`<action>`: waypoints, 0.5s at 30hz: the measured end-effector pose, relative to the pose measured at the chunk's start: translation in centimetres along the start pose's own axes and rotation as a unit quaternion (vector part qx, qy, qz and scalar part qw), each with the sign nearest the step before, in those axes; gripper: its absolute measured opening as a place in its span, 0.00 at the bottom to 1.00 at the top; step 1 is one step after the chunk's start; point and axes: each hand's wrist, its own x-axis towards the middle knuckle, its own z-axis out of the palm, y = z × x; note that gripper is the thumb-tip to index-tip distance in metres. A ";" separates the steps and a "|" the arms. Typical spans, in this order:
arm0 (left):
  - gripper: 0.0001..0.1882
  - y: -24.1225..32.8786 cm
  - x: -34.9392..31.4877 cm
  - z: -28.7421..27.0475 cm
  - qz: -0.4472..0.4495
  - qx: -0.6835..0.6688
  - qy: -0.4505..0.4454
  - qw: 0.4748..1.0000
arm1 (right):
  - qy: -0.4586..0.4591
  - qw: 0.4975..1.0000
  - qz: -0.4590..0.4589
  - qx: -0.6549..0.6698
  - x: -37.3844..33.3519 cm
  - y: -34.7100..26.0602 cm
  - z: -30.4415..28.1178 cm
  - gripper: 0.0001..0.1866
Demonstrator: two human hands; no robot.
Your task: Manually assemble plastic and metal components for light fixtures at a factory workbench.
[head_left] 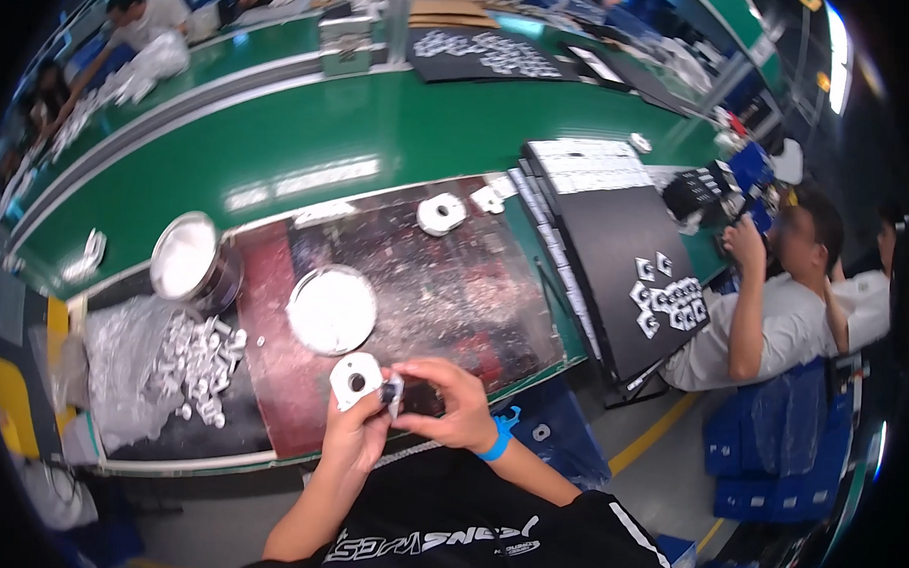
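Just above the near edge of the work mat, my left hand (354, 436) is closed around a white moulded part (353, 366) with a round dark hole. My right hand (460, 409) meets it from the right, thumb and fingers pinching a small black-and-white piece (395, 394). That piece sits right beside the white part; whether the two are joined I cannot tell. A round white container (331, 310) stands just beyond my hands. Farther off on the mat lies another white part (441, 213) with a hole, near a smaller white piece (488, 199).
At the left, a bucket (187, 260) with white contents stands behind a clear plastic bag (126, 373) and a heap of small white pieces (211, 366). Stacked black boards (606, 239) carry white parts (674, 302) on the right. Beyond them sits a co-worker (763, 325).
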 end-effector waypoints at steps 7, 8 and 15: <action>0.30 1.1 -1.3 2.7 0.085 0.052 -0.078 0.992 | 0.157 0.977 -0.015 0.144 0.6 0.4 2.8 0.17; 0.30 1.2 -1.3 2.4 0.071 0.050 -0.079 0.993 | 0.141 0.982 -0.043 0.117 1.1 0.5 2.9 0.14; 0.29 1.3 -1.6 1.5 0.074 -0.002 -0.036 0.997 | -0.013 0.997 -0.078 0.022 1.8 0.5 2.5 0.20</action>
